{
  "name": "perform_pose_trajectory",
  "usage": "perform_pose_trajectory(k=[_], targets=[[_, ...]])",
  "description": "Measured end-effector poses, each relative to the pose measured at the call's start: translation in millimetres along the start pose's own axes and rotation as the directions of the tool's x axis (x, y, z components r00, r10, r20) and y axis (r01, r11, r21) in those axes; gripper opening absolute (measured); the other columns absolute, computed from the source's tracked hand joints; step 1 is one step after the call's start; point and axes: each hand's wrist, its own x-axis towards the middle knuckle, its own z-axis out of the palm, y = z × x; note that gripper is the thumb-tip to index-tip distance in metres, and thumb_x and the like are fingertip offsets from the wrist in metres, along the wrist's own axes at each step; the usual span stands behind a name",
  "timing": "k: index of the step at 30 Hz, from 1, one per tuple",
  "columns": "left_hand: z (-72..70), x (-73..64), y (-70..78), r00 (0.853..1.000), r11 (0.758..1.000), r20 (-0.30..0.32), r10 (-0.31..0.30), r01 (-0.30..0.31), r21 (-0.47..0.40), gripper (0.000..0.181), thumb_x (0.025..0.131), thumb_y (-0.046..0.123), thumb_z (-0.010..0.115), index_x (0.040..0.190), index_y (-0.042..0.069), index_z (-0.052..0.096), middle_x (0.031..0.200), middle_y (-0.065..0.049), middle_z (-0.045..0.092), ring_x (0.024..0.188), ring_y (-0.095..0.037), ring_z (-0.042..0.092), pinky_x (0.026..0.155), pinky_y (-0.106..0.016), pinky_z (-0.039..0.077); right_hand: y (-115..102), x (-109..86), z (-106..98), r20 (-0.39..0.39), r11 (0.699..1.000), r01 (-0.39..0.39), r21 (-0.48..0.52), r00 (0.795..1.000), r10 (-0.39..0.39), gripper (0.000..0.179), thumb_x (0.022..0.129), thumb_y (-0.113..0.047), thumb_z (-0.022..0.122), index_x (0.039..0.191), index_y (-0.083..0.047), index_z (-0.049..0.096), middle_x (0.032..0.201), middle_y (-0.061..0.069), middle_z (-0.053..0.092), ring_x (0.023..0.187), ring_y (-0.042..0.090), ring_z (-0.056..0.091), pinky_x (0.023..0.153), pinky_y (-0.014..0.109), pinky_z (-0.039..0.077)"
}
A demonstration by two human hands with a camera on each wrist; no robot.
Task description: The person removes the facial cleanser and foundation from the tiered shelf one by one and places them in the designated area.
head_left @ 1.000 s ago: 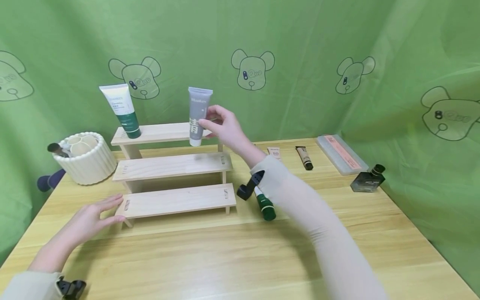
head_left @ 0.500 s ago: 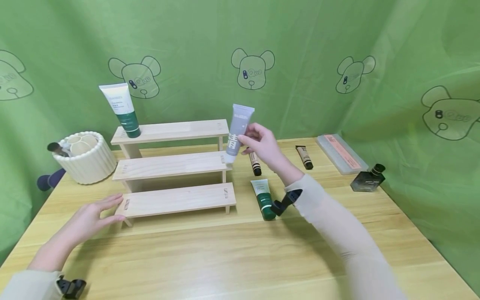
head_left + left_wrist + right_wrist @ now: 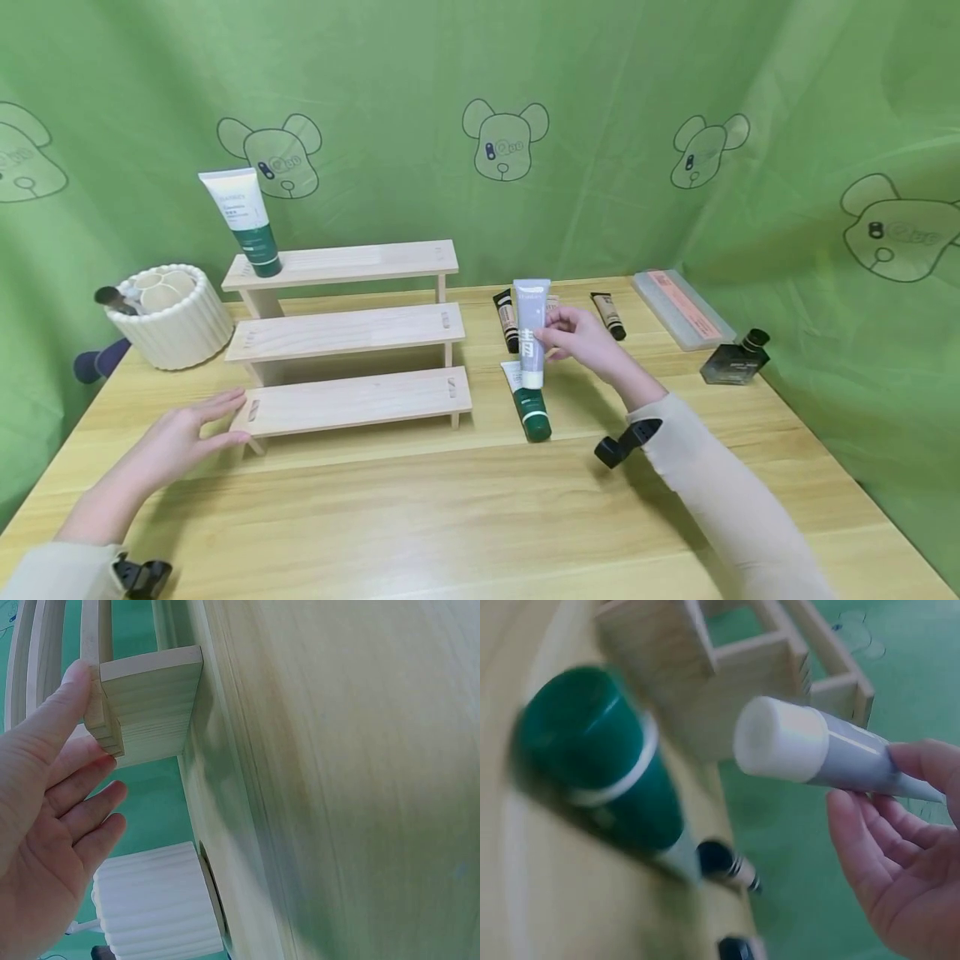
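A lavender-grey squeeze tube [image 3: 532, 333] with a white cap hangs cap down in my right hand [image 3: 588, 342], pinched between thumb and fingers. In the head view it overlaps a green-and-white tube [image 3: 534, 417] lying on the table; the right wrist view shows the grey tube [image 3: 847, 754] apart from that green cap [image 3: 577, 727]. My left hand [image 3: 172, 442] holds the left end of the lowest board of a three-step wooden rack [image 3: 360, 402], thumb and index finger about its corner [image 3: 103, 724]. Another green-and-white tube [image 3: 243, 221] stands on the top step.
Behind the grey tube lie a small black-capped tube [image 3: 507, 321] and a partly hidden one [image 3: 552, 302]. Farther right are a beige tube [image 3: 608, 316], a flat clear case [image 3: 684, 308] and a dark bottle [image 3: 735, 362]. A white ribbed brush holder [image 3: 176, 329] stands left of the rack.
My right hand has carried the grey tube from above the top step rightward and down, over the tubes beside the rack. My left hand has stayed at the rack's left end.
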Motion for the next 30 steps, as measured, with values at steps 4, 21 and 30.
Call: perform_pose_trajectory(k=[4,21,30], targets=[[0.6,-0.6,-0.4,1.0,1.0,-0.002,0.001,-0.001,-0.002,0.063,0.081,0.033,0.069,0.124,-0.009,0.05,0.13,-0.028,0.044,0.114,-0.051,0.041,0.09,-0.064,0.033,16.3,-9.6,-9.1,0.037,0.998,-0.058,-0.034,0.998,0.06,0.028,0.087,-0.008,0.059,0.103,0.014,0.049,0.087,0.016,0.058,0.074,0.021,0.059,0.066,0.037,0.057],[2.3,-0.5,-2.1,0.998,0.999,-0.044,0.045,-0.045,0.011,0.06,0.08,0.029,0.071,0.121,-0.009,0.053,0.126,-0.028,0.047,0.11,-0.051,0.044,0.086,-0.064,0.036,63.5,-29.5,-40.2,0.206,0.958,-0.277,-0.068,0.936,0.285,0.033,0.089,-0.013,0.058,0.103,0.016,0.049,0.08,0.013,0.06,0.064,0.016,0.059,0.06,0.028,0.056],[1.8,-1.0,-0.9,0.998,0.999,-0.041,0.037,-0.036,0.011,0.06,0.08,0.029,0.071,0.122,-0.01,0.052,0.127,-0.028,0.046,0.111,-0.051,0.043,0.087,-0.064,0.036,73.1,-28.1,-44.4,0.222,0.934,-0.349,-0.072,0.908,0.357,0.028,0.091,-0.012,0.055,0.102,0.014,0.051,0.078,0.012,0.06,0.063,0.015,0.059,0.058,0.026,0.056]])
